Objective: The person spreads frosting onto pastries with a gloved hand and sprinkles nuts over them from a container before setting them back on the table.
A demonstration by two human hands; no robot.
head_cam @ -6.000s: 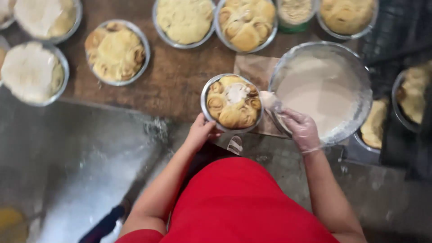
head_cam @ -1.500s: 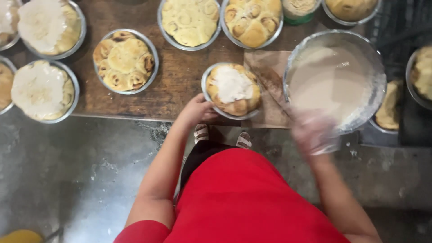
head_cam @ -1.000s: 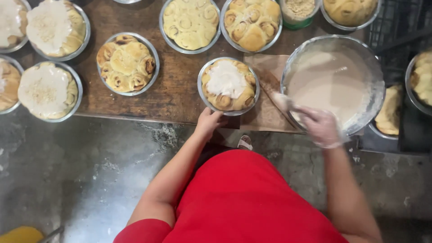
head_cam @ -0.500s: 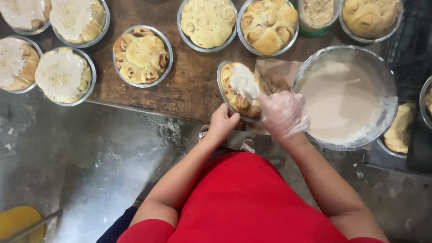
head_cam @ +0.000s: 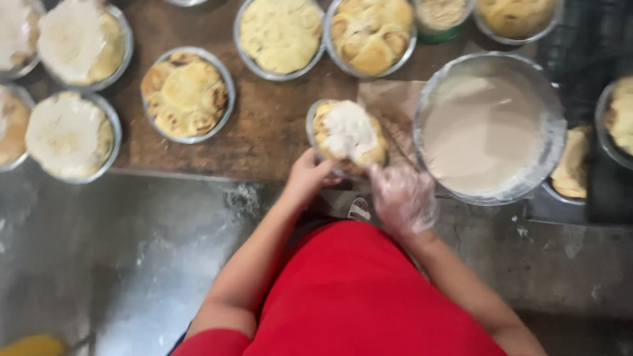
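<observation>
- At nine o'clock, two iced pans (head_cam: 71, 135) sit on the brown counter (head_cam: 264, 135), white topping covering their rolls.
- Just right of them, a round foil pan of bare golden rolls (head_cam: 187, 94) stands alone.
- At twelve o'clock, a pale pan (head_cam: 280, 34) and a pan of browned buns (head_cam: 372, 34) sit side by side, touching or nearly so.
- In the middle, the small pan of rolls (head_cam: 347, 135) rests at the counter's near edge, a patch of white icing on top.
- The left hand (head_cam: 308, 177), bare, is clamped on that pan's rim at seven o'clock.
- The right hand (head_cam: 403, 198), in a clear glove, is at the pan's five o'clock, fingers curled together; blur hides what it grips.
- At three o'clock, a large metal bowl of pale icing (head_cam: 489, 128) sits just beside the small pan.
- Further pans (head_cam: 616, 118) crowd the far right edge.
</observation>
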